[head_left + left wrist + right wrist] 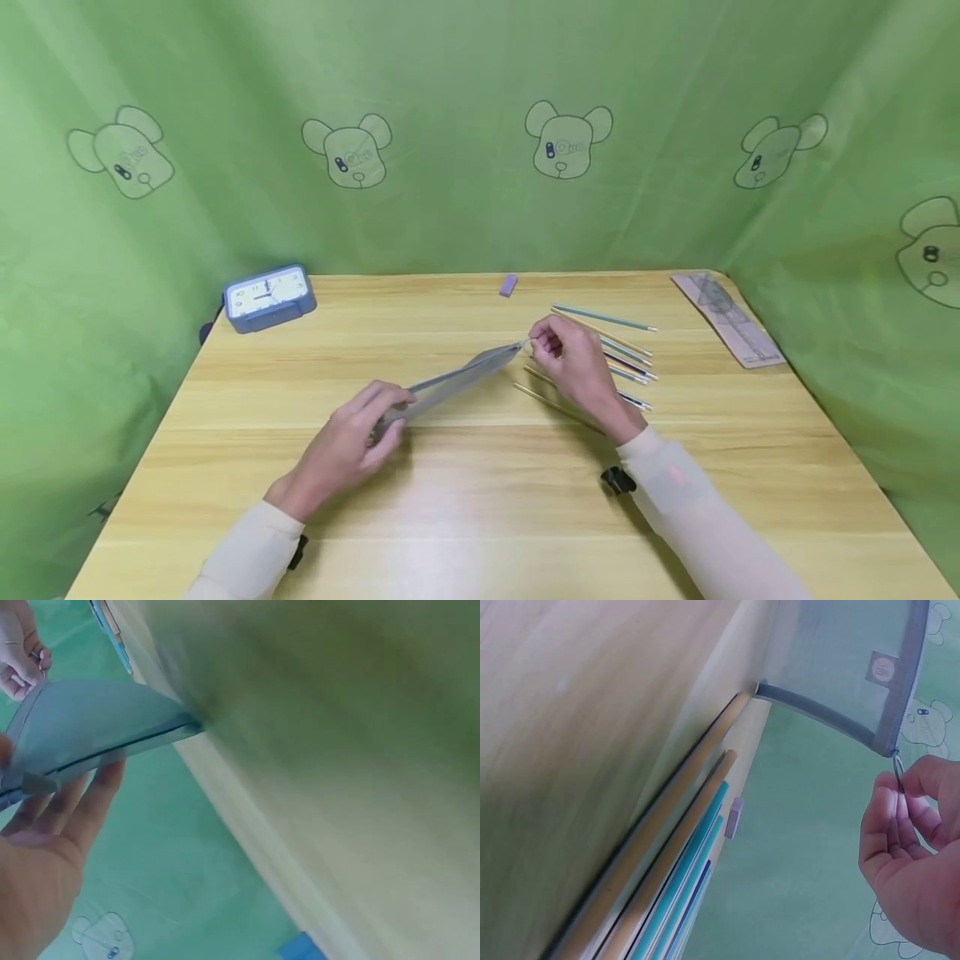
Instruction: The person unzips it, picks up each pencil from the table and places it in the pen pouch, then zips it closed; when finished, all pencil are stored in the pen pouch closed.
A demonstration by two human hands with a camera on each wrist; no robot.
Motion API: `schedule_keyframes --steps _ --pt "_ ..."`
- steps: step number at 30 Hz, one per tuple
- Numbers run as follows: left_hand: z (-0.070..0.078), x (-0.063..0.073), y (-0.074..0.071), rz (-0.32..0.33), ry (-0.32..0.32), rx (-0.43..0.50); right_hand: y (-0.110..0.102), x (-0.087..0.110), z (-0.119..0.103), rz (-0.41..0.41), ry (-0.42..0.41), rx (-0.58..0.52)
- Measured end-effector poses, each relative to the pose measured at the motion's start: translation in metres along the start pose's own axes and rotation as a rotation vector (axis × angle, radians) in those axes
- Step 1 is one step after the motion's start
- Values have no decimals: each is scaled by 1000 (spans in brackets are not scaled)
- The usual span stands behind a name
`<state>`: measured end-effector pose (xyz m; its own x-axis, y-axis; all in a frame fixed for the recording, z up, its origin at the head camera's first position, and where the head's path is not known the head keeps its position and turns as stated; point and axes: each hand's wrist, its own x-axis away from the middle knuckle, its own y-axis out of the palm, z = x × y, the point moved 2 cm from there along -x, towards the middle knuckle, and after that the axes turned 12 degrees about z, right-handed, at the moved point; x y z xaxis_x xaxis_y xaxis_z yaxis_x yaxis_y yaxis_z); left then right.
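A grey mesh zipper pouch (459,385) is held up above the table, tilted. My left hand (341,442) grips its near left end between thumb and fingers; the left wrist view shows fingers (94,799) under the zip edge. At the far corner my right hand (576,367) pinches the zipper pull (898,771) between thumb and forefinger. A small square label (883,669) sits on the mesh close to the zip. Several pencils (606,318) in teal, dark and wood tones lie on the table beneath and beside my right hand, partly hidden by it.
A blue alarm clock (270,300) stands at the table's back left. A purple eraser (508,285) lies near the back edge. At the back right is a flat pack of clear rulers (727,321). Green curtain (465,225) encloses the wooden table (480,533).
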<state>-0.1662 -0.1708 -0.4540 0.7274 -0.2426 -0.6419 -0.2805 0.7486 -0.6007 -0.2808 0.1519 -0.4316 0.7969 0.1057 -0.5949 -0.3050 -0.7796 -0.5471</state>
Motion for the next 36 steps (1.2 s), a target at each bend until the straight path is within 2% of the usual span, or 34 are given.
schedule_keyframes --steps 4,10,14,18,21,27,31,36 --pt "6 -10 0 -159 -33 -16 0 1 -1 -39 12 -20" --pt "12 -30 5 -379 -108 42 2 2 4 -87 1 -26" --pt "17 -41 13 -491 -130 35 6 2 9 -127 -3 -20" --pt "22 -47 18 -576 -170 -33 11 -3 9 -176 -4 -19" --pt "26 -47 24 -563 -183 -127 15 -9 11 -189 -1 6" --pt "23 -32 41 -445 -213 -251 12 -10 21 -216 60 59" --pt "19 -26 50 -361 -231 -282 -10 3 28 -215 82 96" --pt "13 -23 54 -297 -312 -267 -41 32 32 -247 0 143"
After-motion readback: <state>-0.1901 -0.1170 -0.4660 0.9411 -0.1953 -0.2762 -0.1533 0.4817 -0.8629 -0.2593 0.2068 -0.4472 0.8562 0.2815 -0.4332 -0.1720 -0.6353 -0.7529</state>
